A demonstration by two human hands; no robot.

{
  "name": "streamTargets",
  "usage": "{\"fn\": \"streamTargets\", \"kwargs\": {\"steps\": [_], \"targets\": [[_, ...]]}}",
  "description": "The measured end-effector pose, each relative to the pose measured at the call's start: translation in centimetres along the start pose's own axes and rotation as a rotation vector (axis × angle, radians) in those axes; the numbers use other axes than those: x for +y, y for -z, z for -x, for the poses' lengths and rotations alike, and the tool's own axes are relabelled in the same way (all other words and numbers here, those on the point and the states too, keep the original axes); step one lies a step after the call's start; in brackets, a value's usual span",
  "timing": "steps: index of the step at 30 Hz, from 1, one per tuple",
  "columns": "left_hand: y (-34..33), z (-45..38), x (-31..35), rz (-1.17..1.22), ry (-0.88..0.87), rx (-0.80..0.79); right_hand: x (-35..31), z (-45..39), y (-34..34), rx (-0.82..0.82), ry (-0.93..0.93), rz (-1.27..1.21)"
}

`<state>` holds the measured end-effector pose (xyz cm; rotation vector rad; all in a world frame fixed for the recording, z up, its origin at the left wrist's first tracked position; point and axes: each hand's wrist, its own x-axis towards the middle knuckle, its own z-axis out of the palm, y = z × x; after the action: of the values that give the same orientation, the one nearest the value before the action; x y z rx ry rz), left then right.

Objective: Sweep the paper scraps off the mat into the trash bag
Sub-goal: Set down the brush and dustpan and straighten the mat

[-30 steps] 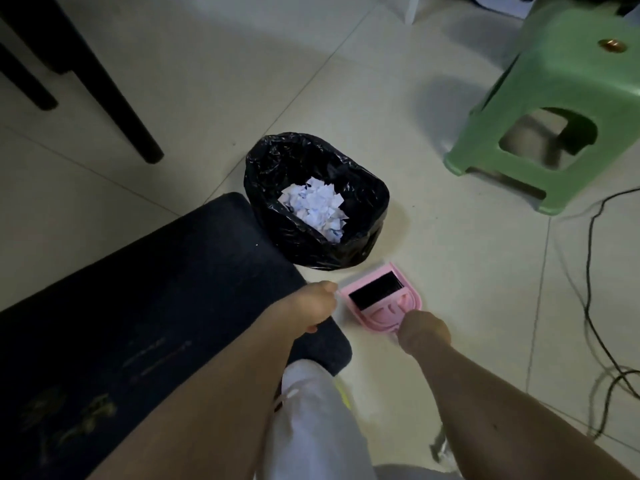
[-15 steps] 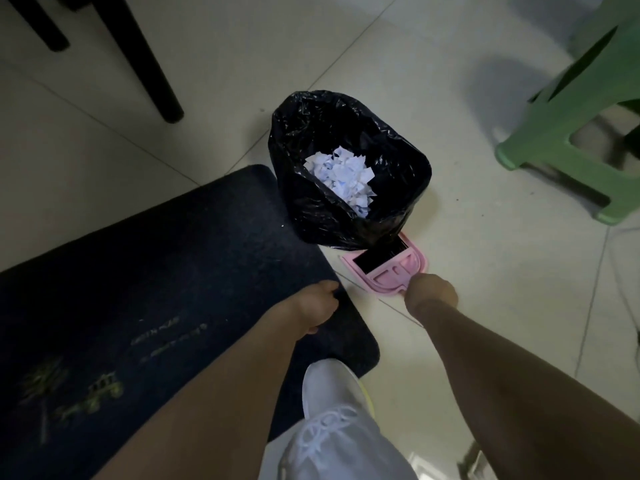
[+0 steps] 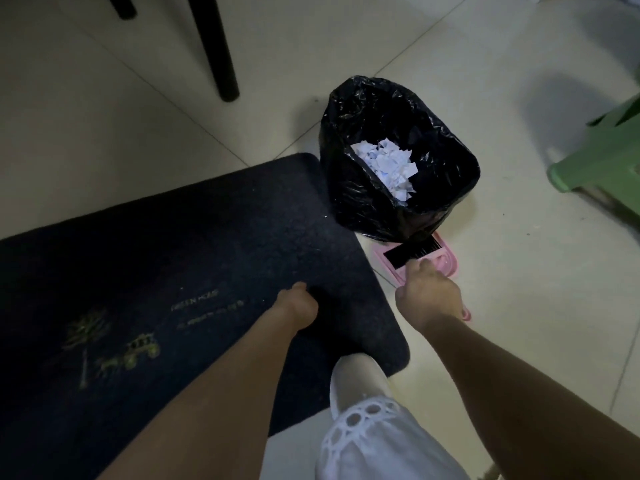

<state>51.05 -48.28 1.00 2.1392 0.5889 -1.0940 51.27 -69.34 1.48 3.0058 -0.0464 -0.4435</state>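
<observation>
Scraps (image 3: 388, 168) sit heaped in the trash bag (image 3: 349, 188) off the mat's (image 3: 194, 244) far right corner. Right hand (image 3: 429, 296) — nearer, closed on the pink dustpan (image 3: 446, 261) at the bag's foot. Left hand (image 3: 298, 306) is curled over the mat — whether it holds anything, I cannot tell.

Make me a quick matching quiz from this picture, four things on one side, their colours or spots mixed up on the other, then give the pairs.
1 paper scraps
2 dustpan
3 mat
4 stool

A green, at the right edge
B dark, under the left hand
C white, inside the trash bag
D pink, by the right hand

Pairs: 1-C, 2-D, 3-B, 4-A
</observation>
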Motion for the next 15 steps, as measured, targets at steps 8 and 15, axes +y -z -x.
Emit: {"fn": "streamTargets", "kwargs": {"steps": [8, 15], "targets": [[4.2, 1.6, -9.2, -0.074, 0.306, 0.126, -11.1, 0.6, -0.2, -0.255, 0.512, -0.025], [6.1, 2.7, -18.5, -0.14, 0.439, 0.02, -17.8, 1.3, -1.6, -0.681, 0.121, -0.102]]}}
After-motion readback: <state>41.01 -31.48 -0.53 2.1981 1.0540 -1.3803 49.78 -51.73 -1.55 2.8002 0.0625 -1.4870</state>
